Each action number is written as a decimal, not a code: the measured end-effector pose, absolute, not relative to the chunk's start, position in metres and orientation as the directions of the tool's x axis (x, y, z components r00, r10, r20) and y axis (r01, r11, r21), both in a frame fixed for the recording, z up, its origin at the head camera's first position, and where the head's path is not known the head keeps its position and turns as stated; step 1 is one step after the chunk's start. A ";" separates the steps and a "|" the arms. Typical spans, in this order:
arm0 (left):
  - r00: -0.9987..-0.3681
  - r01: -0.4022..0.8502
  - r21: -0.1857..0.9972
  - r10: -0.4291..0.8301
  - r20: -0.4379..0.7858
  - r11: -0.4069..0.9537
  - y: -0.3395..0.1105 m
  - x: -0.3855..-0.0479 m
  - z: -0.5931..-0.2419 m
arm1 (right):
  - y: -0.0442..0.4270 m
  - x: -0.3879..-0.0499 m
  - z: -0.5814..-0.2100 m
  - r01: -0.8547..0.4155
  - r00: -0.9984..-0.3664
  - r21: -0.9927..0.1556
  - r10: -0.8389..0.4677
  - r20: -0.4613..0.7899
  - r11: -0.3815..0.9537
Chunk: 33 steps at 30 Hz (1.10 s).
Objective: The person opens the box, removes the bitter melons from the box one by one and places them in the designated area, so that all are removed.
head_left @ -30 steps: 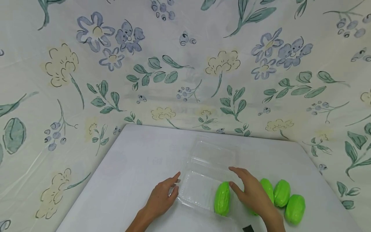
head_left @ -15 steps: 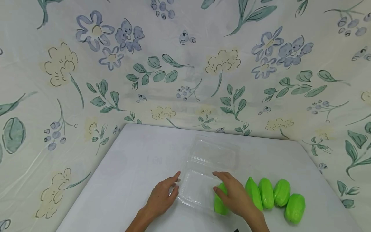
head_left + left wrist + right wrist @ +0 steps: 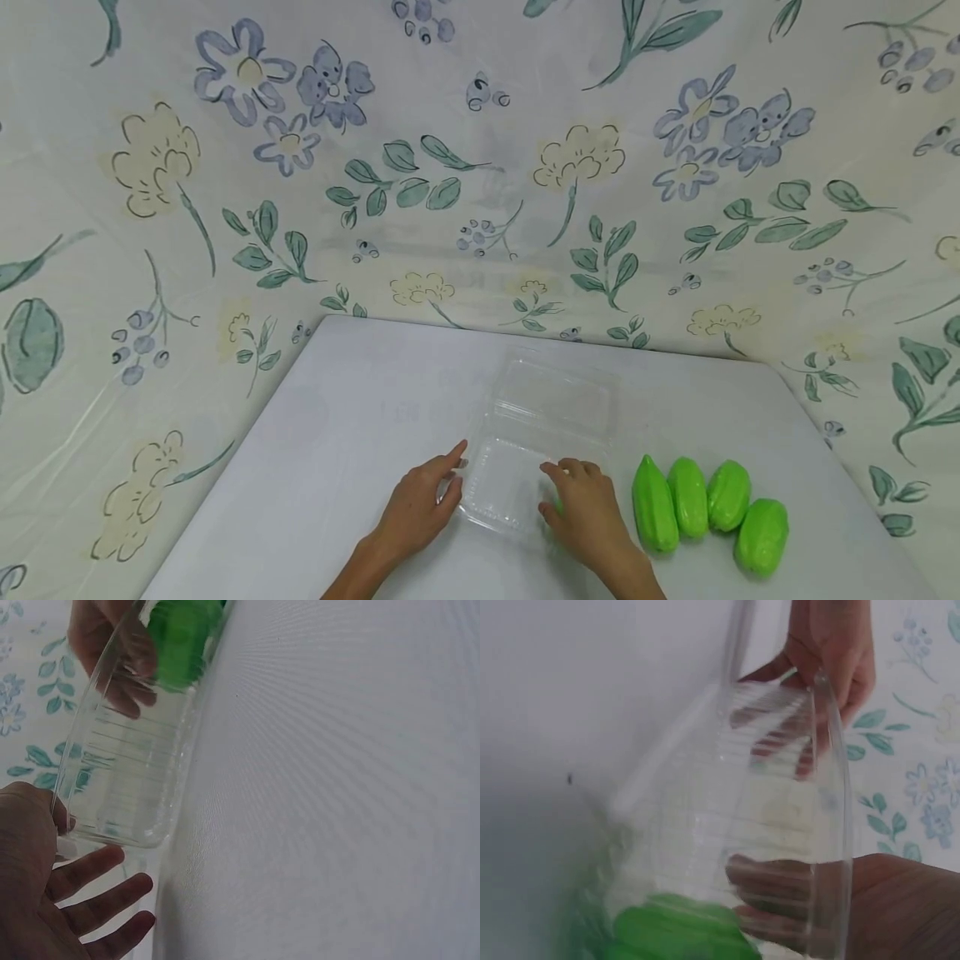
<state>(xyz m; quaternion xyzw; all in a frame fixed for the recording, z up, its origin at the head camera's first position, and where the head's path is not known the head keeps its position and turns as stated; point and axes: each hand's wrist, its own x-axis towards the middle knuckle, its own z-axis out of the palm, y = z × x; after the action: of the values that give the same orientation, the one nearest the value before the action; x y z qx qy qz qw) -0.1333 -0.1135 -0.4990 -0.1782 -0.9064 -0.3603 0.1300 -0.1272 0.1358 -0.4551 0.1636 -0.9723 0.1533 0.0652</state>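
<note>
A clear plastic clamshell box (image 3: 504, 487) lies on the table, its lid (image 3: 551, 396) folded back behind it. By the box's left rim, my left hand (image 3: 416, 507) has its fingers spread and a fingertip touching the rim in the left wrist view. My right hand (image 3: 588, 517) reaches over the box's right part with loosely bent fingers. Beneath it is a bright green, ribbed, gourd-like vegetable (image 3: 180, 645), largely hidden in the head view. Through the plastic in the right wrist view, the right fingertips (image 3: 765, 877) appear close to that vegetable; contact is unclear.
Several more green gourd-like vegetables (image 3: 688, 498) lie in a row to the right of the box. A white table (image 3: 360, 400) bears everything. Flower-patterned cloth (image 3: 480, 208) hangs behind it and along its sides.
My right hand has moved left from beside the green vegetable to over it, covering it in the head view. The row at right is now fully visible. My left hand has stayed at the rim.
</note>
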 end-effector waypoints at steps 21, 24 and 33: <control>-0.895 0.428 0.602 0.224 0.386 0.674 -0.114 -0.131 -0.500 | 0.124 -0.133 -0.459 -0.287 -0.956 -0.274 -0.258 0.137 0.918; -0.895 0.428 0.597 0.227 0.385 0.678 -0.114 -0.131 -0.500 | 0.124 -0.133 -0.459 -0.280 -0.959 -0.321 -0.249 0.137 0.905; -0.889 0.437 0.591 0.228 0.396 0.678 -0.114 -0.132 -0.500 | 0.129 -0.134 -0.455 -0.297 -0.955 -0.433 -0.270 0.123 0.851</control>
<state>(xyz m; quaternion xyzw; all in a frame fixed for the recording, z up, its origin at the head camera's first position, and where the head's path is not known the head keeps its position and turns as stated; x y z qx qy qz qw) -0.1320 -0.1139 -0.5005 -0.1840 -0.9041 -0.3569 0.1466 -0.1341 0.1291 -0.4551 0.1475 -0.9617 0.2293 0.0289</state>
